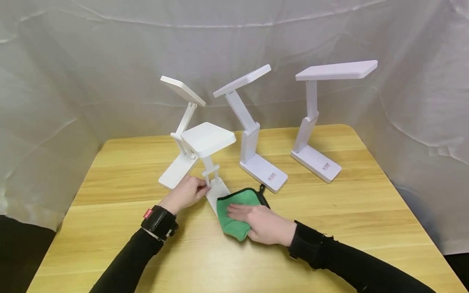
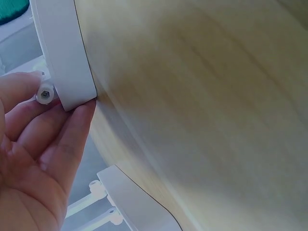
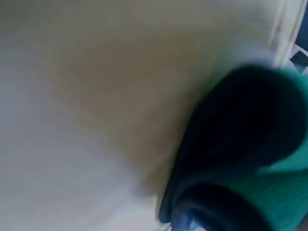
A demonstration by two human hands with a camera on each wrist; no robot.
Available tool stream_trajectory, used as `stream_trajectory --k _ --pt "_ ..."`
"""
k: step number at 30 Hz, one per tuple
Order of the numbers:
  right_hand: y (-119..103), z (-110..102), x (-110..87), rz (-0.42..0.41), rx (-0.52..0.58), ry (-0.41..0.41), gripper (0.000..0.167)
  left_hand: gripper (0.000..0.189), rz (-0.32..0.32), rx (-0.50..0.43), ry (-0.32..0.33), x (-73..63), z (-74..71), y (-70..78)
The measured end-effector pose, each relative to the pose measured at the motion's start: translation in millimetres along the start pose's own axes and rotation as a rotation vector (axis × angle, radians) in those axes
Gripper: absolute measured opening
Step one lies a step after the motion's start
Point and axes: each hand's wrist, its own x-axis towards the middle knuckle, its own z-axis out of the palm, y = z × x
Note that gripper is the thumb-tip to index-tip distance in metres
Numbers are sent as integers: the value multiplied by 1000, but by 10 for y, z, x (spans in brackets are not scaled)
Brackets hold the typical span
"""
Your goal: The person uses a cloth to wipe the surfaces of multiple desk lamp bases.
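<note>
From where I stand, the front lamp [image 1: 208, 138] is the one being handled, standing unfolded on the wooden table [image 1: 205, 264] before the person. At the rear end of its base [image 1: 218, 188], the left hand [image 1: 186, 192] has it pinched: the wrist view shows the thumb by the hinge [image 2: 44, 94] and fingers bent against the base's corner. I take that hold as a way of stopping the lamp from sliding.

Over the opposite, near end of the front lamp's base lies a green cloth [image 1: 244, 198] with black edging. The right hand [image 1: 265, 224] rests on it, fingers stretched out together rather than clamped, which would spread pressure over the base; whether its thumb tucks under, I cannot tell.

Behind the front lamp, to its left, stands one lamp [image 1: 187, 118]; behind and right, a second lamp [image 1: 239, 108]; farther right, a third lamp [image 1: 311, 97]. Their spacing probably leaves the hands room.
</note>
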Motion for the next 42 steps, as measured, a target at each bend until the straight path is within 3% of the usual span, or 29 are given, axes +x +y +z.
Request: stream_trajectory --k 3,7,10,13,15,19,24,28,34,38,42 --pt "19 -3 -11 107 131 48 68 12 -6 4 7 4 6 8" --pt "61 -31 146 219 289 103 62 11 -49 0 26 -7 21 25" --pt "149 -65 315 298 391 138 51 12 -75 -15 29 -4 42 44" --pt "252 -115 477 382 473 155 27 13 -79 -15 35 15 55 72" --pt "300 -142 557 428 532 161 24 12 -83 -3 44 25 58 85" --pt "324 -139 566 430 579 179 34 11 -101 12 58 26 54 90" --pt "235 -87 301 390 560 162 37 12 -124 -9 32 13 50 71" --pt "196 -85 162 404 630 126 36 12 -120 -8 31 11 30 53" --pt "338 -141 401 478 803 99 26 13 -123 -22 23 11 24 47" --pt "419 -178 528 473 793 103 32 13 -130 -36 20 19 47 71" --pt "382 -130 487 450 774 124 29 13 -150 -36 29 19 56 70"
